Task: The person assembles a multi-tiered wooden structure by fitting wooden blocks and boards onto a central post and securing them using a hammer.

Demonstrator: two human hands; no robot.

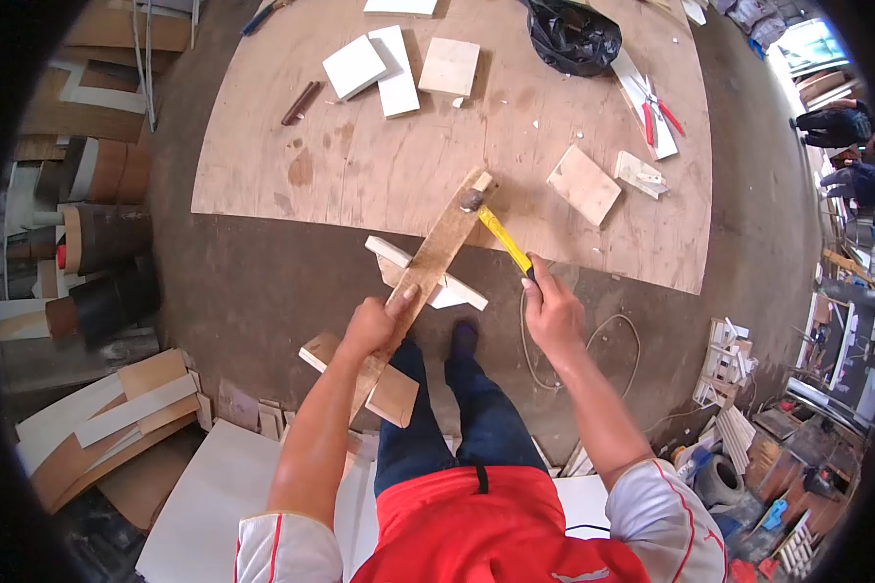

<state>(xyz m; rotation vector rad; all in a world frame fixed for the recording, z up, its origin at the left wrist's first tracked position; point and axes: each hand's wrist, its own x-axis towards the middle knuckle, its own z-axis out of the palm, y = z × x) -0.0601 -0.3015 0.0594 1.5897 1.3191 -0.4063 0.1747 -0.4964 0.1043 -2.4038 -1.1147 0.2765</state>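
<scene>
My left hand (369, 328) is closed around a long wooden plank (432, 255) that slants up toward the table edge. Crosswise pieces are joined to it: a pale batten (467, 292) in the middle and a wooden block (394, 395) near my legs. My right hand (555, 313) grips a hammer (504, 239) by its yellow and black handle. The hammer's dark head lies over the plank's far end, beside a small wood piece (483, 182); whether it touches cannot be made out.
On the plywood table (379, 175) lie white boards (395, 73), square wood blocks (583, 185), red-handled pliers (651, 109) and a black plastic bag (574, 39). A cord (638, 350) loops on the floor. Stacked boards (126, 418) stand left; scrap and two people are at right.
</scene>
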